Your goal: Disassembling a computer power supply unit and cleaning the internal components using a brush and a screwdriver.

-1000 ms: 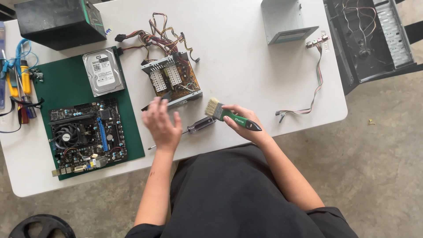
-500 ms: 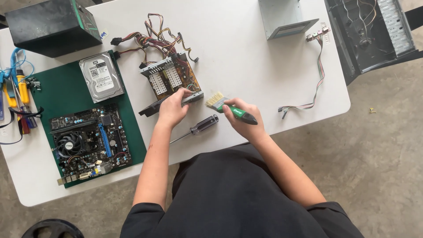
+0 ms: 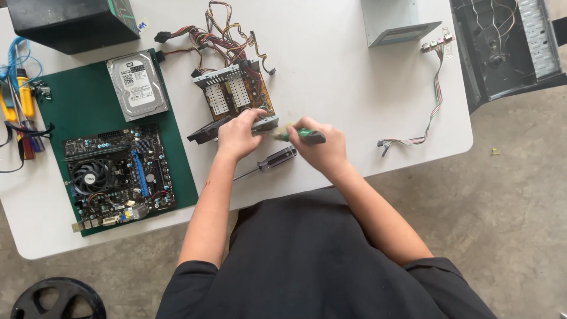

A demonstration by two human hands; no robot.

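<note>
Left hand (image 3: 239, 134) rests on the near edge of the open power supply (image 3: 235, 101), fingers curled over its front rim and pressed together, gripping the metal frame. Right hand (image 3: 319, 147) is closed around the green handle of a brush (image 3: 295, 134); the bristles point left and sit just beside the supply's near right corner, blurred, so contact cannot be told.

The supply sits mid-table, tilted, board side up, with its cable bundle (image 3: 221, 35) fanning off towards the far edge. A black panel piece (image 3: 204, 133) sticks out from its near left corner, touching the green mat (image 3: 88, 100).

Screwdriver (image 3: 269, 161) lies on the table (image 3: 331, 71) just near of both hands, between them and the near edge, tip pointing left.

Left side is crowded: the mat carries a hard drive (image 3: 137, 84) at the far end and a motherboard (image 3: 115, 176) at the near end; the mat's right edge runs close beside the supply. Hand tools (image 3: 20, 106) lie past the mat's left edge. A black box (image 3: 71, 20) stands at the far left corner.

Right of the hands the tabletop is open as far as a ribbon cable (image 3: 428, 103) near the right edge. A grey metal housing (image 3: 397, 22) stands at the far edge; the computer case (image 3: 508, 47) lies beyond the right edge.
</note>
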